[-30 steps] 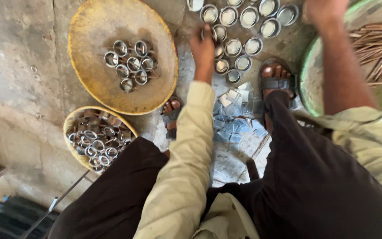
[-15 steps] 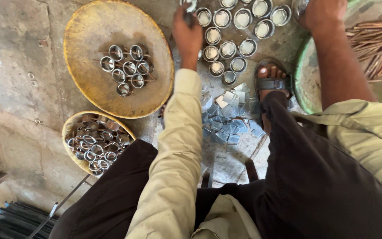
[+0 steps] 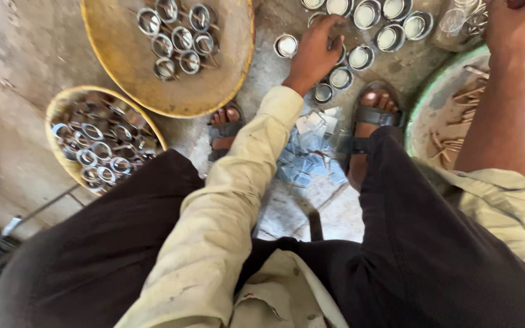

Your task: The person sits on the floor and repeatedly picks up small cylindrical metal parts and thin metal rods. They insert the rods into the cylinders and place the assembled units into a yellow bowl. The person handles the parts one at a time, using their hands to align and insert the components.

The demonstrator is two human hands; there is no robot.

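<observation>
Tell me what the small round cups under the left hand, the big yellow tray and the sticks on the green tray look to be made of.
Small round cups: seemingly thin metal, shiny grey rims catching light, pale filling inside. Left hand rests on them. Yellow tray: probably painted or enamelled metal, dull and scuffed. Sticks: likely wood or reed, matte brown; too small to be sure.

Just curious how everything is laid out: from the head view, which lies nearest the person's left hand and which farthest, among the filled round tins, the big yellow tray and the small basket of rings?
1. Filled round tins: under the left hand.
2. Big yellow tray: just left.
3. Small basket of rings: far left, lower.
</observation>
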